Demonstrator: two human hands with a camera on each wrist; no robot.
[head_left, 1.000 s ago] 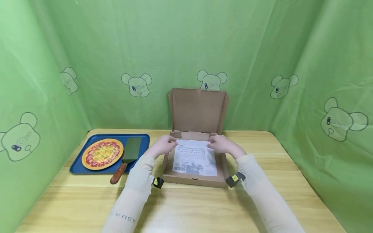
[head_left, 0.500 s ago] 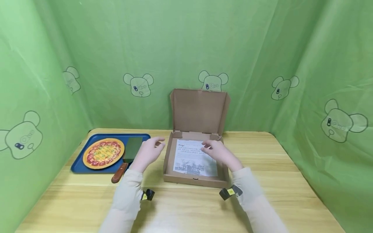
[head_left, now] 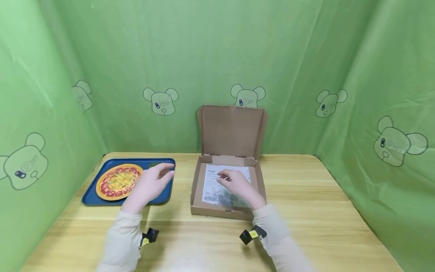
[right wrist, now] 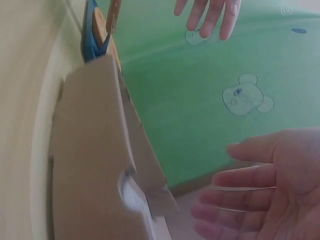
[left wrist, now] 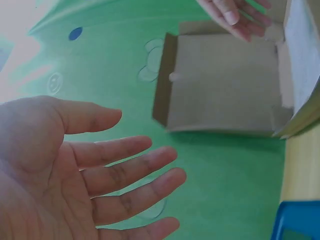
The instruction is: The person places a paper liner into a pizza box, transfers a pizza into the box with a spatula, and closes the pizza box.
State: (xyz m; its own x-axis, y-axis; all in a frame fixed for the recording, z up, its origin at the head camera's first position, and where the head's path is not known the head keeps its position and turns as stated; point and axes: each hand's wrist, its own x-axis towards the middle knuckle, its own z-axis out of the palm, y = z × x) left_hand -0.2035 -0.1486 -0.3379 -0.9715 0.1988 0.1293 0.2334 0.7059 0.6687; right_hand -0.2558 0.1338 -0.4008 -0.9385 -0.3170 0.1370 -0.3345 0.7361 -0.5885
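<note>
My left hand [head_left: 148, 187], fingers apart, hangs near the pizza [head_left: 117, 181] on the tray [head_left: 89, 197]; my right hand [head_left: 238, 185], likewise, over the paper [head_left: 210, 190] in the box [head_left: 210, 212]. A low sweep could shove the pizza.

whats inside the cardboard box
A printed sheet lies in the open box. In the head view, the right hand hides part of the sheet; anything under the sheet cannot be seen.

Cardboard box [head_left: 217, 211] open, printed sheet [head_left: 212, 192] inside; pizza [head_left: 119, 182] on tray [head_left: 165, 192].
</note>
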